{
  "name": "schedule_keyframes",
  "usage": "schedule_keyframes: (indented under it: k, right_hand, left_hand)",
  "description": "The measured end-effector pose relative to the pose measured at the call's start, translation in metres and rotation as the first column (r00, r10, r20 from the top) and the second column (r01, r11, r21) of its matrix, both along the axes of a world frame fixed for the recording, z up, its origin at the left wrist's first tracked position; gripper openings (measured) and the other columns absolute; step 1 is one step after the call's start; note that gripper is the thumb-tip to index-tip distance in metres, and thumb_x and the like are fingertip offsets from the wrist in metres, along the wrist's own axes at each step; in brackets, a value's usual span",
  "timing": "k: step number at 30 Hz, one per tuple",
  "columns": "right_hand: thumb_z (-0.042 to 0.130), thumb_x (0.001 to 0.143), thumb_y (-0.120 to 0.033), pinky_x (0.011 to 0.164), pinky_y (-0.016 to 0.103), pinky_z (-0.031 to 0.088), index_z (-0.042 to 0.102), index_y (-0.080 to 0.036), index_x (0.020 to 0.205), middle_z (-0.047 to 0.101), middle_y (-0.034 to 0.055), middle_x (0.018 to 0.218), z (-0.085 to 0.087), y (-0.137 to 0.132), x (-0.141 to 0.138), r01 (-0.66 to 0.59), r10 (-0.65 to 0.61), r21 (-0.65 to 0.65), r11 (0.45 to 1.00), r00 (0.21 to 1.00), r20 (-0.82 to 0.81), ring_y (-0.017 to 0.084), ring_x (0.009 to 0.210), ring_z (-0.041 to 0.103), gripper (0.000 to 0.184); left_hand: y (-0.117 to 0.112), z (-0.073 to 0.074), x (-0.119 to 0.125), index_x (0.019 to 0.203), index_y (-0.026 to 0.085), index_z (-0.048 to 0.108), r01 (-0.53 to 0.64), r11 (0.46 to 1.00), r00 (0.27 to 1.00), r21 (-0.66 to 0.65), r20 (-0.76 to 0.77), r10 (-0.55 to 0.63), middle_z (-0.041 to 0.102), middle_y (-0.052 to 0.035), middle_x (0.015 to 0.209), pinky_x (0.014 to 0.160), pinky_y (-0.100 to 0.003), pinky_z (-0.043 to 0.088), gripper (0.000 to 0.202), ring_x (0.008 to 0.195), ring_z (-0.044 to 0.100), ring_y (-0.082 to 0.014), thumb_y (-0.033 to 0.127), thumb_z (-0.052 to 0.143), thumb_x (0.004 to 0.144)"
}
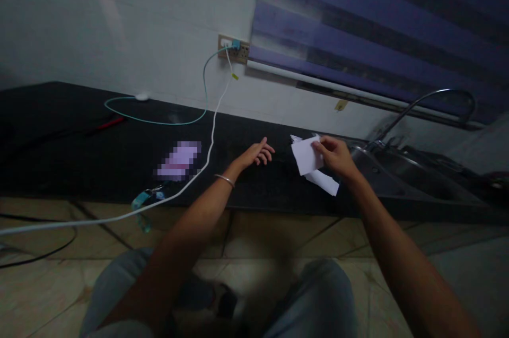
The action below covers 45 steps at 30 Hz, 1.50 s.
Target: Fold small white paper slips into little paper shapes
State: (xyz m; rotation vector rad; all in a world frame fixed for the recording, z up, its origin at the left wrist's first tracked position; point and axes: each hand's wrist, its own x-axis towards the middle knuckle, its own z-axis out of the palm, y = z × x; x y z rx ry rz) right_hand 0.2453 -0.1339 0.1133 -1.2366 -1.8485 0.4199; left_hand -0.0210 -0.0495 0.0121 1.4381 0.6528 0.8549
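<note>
My right hand [336,156] is closed on white sheets of paper [308,157], pinching them at their right edge just above the black countertop [79,157]. One sheet sticks out lower right below the hand. My left hand [258,154] reaches over the counter a little left of the paper, fingers loosely spread and holding nothing; a thin bangle sits on its wrist.
A sink [413,173] with a curved faucet [433,102] lies at the right. A white cable [210,136] and a teal cable [159,120] run from a wall socket [234,49] over the counter. A blurred-out pinkish flat item [178,160] lies left of my hands. A purple striped blind [377,25] hangs above.
</note>
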Motion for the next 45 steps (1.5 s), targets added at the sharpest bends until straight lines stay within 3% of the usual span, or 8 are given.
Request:
schedule_keyframes:
  k: [7, 14, 21, 23, 27, 31, 35, 45]
  right_hand:
    - [0.062, 0.086, -0.046, 0.064, 0.027, 0.043, 0.068, -0.017, 0.08, 0.065, 0.0023, 0.075, -0.002, 0.015, -0.089, -0.382, 0.386, -0.074, 0.921, 0.922, 0.04, 0.014, 0.069, 0.057, 0.03]
    - [0.06, 0.089, -0.042, 0.068, 0.029, 0.042, 0.072, -0.018, 0.085, 0.07, 0.0049, 0.083, -0.018, 0.032, -0.102, -0.376, 0.372, -0.024, 0.926, 0.9, 0.227, 0.017, 0.075, 0.06, 0.027]
    - [0.067, 0.084, -0.041, 0.078, 0.034, 0.046, 0.073, -0.022, 0.086, 0.07, 0.0066, 0.092, -0.027, 0.033, -0.104, -0.271, 0.264, 0.058, 0.961, 0.958, 0.111, 0.021, 0.085, 0.062, 0.02]
    - [0.067, 0.083, -0.042, 0.078, 0.034, 0.047, 0.073, -0.022, 0.093, 0.07, 0.007, 0.097, -0.03, 0.033, -0.101, -0.248, 0.244, 0.063, 0.967, 0.967, 0.069, 0.022, 0.091, 0.062, 0.023]
    - [0.069, 0.08, -0.05, 0.078, 0.033, 0.051, 0.066, -0.022, 0.109, 0.066, 0.0089, 0.113, -0.045, 0.034, -0.093, -0.164, 0.171, 0.062, 0.985, 0.975, -0.144, 0.023, 0.1, 0.061, 0.041]
    - [0.065, 0.076, -0.063, 0.058, 0.027, 0.049, 0.064, -0.021, 0.098, 0.065, 0.0046, 0.091, -0.07, 0.034, -0.09, 0.0, -0.042, -0.102, 0.995, 0.908, -0.417, 0.017, 0.075, 0.06, 0.048]
    - [0.065, 0.073, -0.067, 0.05, 0.023, 0.041, 0.064, -0.019, 0.086, 0.058, -0.0001, 0.07, -0.088, 0.029, -0.096, -0.095, -0.036, -0.258, 0.961, 0.887, -0.461, 0.012, 0.06, 0.054, 0.05]
    - [0.069, 0.073, -0.057, 0.058, 0.029, 0.044, 0.058, -0.02, 0.065, 0.062, 0.001, 0.061, -0.097, 0.024, -0.103, -0.13, 0.036, -0.192, 0.973, 0.903, -0.428, 0.016, 0.058, 0.056, 0.039]
  left_hand:
    - [-0.012, 0.007, -0.008, 0.1, 0.009, 0.066, 0.219, 0.931, 0.944, -0.292, 0.305, -0.126, 0.067, -0.0108, 0.073, 0.066, -0.029, 0.051, 0.076, 0.068, 0.064, -0.0175, 0.078, 0.039, 0.083]
    - [-0.027, 0.018, -0.013, 0.119, 0.01, 0.059, 0.442, 0.781, 0.887, -0.441, 0.343, -0.309, 0.071, -0.0194, 0.092, 0.085, -0.056, 0.049, 0.087, 0.089, 0.068, -0.0322, 0.084, 0.039, 0.078]
    - [-0.03, 0.028, -0.011, 0.113, 0.008, 0.062, 0.493, 0.725, 0.87, -0.481, 0.297, -0.395, 0.07, -0.0222, 0.088, 0.072, -0.046, 0.053, 0.09, 0.083, 0.068, -0.0302, 0.085, 0.029, 0.08]
    - [-0.028, 0.024, -0.01, 0.114, 0.009, 0.061, 0.486, 0.744, 0.874, -0.458, 0.257, -0.412, 0.071, -0.0214, 0.09, 0.073, -0.042, 0.053, 0.079, 0.083, 0.068, -0.0278, 0.077, 0.033, 0.086]
    - [-0.019, 0.014, -0.006, 0.112, 0.012, 0.061, 0.341, 0.878, 0.93, -0.337, 0.259, -0.262, 0.072, -0.0148, 0.088, 0.069, -0.034, 0.054, 0.061, 0.075, 0.068, -0.0207, 0.066, 0.039, 0.092]
    - [-0.01, 0.006, -0.003, 0.101, 0.012, 0.061, 0.082, 0.98, 0.972, -0.182, 0.23, -0.039, 0.069, -0.0084, 0.078, 0.059, -0.025, 0.053, 0.048, 0.063, 0.065, -0.0144, 0.056, 0.047, 0.094]
    - [-0.008, 0.003, 0.0, 0.098, 0.011, 0.06, 0.01, 0.993, 0.978, -0.115, 0.207, 0.015, 0.068, -0.0054, 0.074, 0.057, -0.024, 0.053, 0.045, 0.059, 0.065, -0.0125, 0.055, 0.049, 0.094]
    - [-0.018, 0.01, 0.006, 0.092, 0.011, 0.055, -0.01, 0.999, 1.0, 0.037, 0.005, 0.01, 0.066, -0.0035, 0.067, 0.054, -0.021, 0.046, 0.038, 0.054, 0.062, -0.0112, 0.049, 0.055, 0.093]
